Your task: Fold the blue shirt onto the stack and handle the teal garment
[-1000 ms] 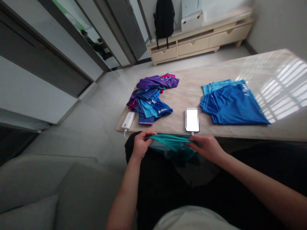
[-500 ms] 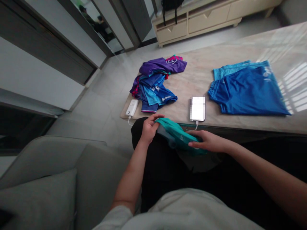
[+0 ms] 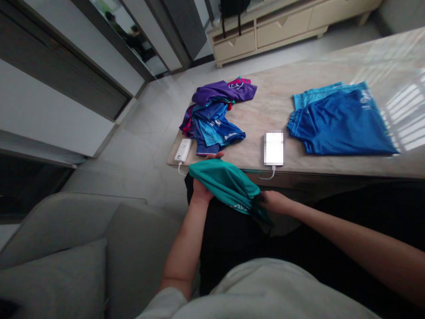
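A teal garment (image 3: 226, 182) hangs over my lap just below the table's near edge. My left hand (image 3: 201, 189) grips its upper left end, and the cloth covers most of the fingers. My right hand (image 3: 272, 202) is closed on the garment's lower right end. On the table (image 3: 265, 108) beyond lies a rumpled pile of purple, blue and pink clothes (image 3: 215, 116) at the left. A folded stack of blue garments (image 3: 338, 119) lies at the right.
A phone (image 3: 274, 148) on a white cable lies at the table's near edge between the pile and the stack. A white power bank (image 3: 183, 150) sits on the near left corner. A grey sofa (image 3: 76, 252) is at my left, a low cabinet (image 3: 282, 31) far behind.
The teal garment, stretched level between both hands a second ago, has been turned and spread. My left hand went under its upper end; my right hand dropped lower.
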`<act>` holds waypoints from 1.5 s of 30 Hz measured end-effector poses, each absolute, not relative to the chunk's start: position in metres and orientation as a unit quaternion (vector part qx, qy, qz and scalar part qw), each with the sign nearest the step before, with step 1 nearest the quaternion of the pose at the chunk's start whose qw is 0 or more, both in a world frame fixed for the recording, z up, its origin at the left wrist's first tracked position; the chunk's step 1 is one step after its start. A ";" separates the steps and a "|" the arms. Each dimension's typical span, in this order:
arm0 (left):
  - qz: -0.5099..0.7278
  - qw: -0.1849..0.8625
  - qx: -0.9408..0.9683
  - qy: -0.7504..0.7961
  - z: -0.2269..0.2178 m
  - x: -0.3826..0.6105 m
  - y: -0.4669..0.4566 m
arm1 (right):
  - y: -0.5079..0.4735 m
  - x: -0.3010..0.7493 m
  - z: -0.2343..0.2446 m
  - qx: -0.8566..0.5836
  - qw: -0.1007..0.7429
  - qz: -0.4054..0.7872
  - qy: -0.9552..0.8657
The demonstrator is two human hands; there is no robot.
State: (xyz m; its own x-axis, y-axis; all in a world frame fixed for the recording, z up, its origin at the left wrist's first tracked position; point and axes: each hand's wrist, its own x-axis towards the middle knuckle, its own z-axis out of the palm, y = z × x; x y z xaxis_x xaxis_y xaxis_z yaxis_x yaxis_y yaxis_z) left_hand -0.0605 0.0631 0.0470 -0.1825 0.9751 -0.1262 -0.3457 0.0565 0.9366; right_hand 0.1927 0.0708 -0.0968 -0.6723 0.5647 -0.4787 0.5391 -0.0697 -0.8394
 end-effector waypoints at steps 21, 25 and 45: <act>0.649 0.596 0.238 0.407 0.044 -0.064 0.071 | 0.089 0.179 -0.068 -0.362 0.267 0.791 -0.413; 0.659 0.609 0.227 0.378 0.048 -0.064 0.069 | 0.088 0.184 -0.062 -0.393 0.265 0.786 -0.396; 0.675 0.565 0.226 0.418 0.036 -0.082 0.062 | 0.083 0.214 -0.016 -0.228 0.167 0.858 -0.429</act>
State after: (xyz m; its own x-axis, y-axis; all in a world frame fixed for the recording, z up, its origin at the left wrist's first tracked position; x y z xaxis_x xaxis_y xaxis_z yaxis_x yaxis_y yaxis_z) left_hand -0.0819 0.0621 0.0356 -0.2593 0.9513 -0.1668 -0.5728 -0.0125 0.8196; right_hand 0.2141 0.0832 -0.0159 -0.8401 0.4825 -0.2479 -0.0909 -0.5757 -0.8126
